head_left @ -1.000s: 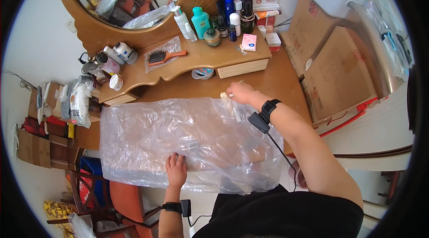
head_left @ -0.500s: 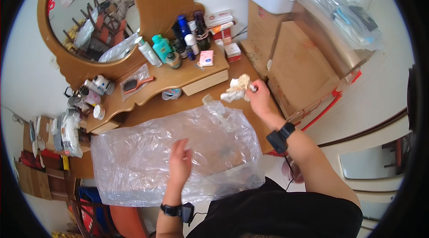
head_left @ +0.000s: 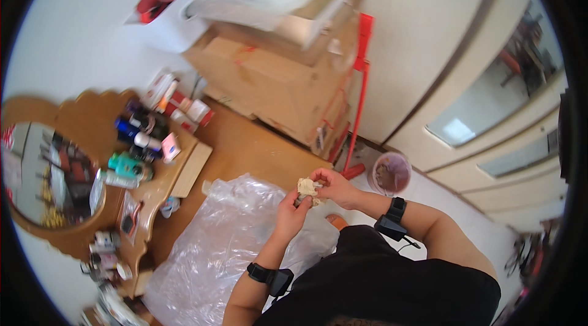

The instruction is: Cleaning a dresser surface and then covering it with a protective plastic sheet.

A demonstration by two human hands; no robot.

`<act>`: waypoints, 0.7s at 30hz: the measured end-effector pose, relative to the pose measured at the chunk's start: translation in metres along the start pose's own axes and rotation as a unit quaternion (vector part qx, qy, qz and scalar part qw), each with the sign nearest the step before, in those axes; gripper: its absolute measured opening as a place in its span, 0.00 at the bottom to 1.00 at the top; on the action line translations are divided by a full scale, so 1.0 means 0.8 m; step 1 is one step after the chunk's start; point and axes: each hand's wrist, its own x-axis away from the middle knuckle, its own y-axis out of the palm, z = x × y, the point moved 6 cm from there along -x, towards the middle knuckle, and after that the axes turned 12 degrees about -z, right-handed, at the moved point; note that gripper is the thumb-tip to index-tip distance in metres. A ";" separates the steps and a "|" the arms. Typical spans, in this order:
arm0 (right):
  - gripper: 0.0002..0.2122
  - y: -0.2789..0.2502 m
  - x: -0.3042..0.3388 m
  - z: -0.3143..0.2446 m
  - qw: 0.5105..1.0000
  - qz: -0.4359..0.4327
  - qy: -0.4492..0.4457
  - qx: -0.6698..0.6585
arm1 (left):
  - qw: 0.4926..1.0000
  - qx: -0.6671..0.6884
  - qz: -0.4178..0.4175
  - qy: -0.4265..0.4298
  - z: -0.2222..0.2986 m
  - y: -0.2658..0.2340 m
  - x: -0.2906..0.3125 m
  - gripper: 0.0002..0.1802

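Left hand (head_left: 290,211) and right hand (head_left: 334,188) both pinch crumpled pale wad (head_left: 306,189); clear plastic sheet (head_left: 226,246) covers wooden dresser top (head_left: 245,148); cardboard boxes (head_left: 275,81) behind.

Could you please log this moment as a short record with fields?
setting: wooden dressing table with an oval mirror
left hand: touches the crumpled pale wad
right hand: grips the same wad
under the hands: clear plastic sheet
nearby: cosmetic bottles, cardboard boxes, round bin
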 end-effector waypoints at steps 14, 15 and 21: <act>0.13 -0.048 0.073 0.058 0.984 -0.006 0.122 -0.128 | 0.975 -0.193 -0.091 0.057 0.027 0.088 -0.017 0.24; 0.12 -0.047 0.069 0.049 0.987 -0.008 0.131 -0.094 | 0.976 -0.193 -0.083 0.053 0.032 0.084 -0.013 0.25; 0.20 -0.038 0.044 0.024 0.975 -0.018 0.131 -0.179 | 0.974 -0.212 0.082 0.003 0.025 -0.040 -0.048 0.20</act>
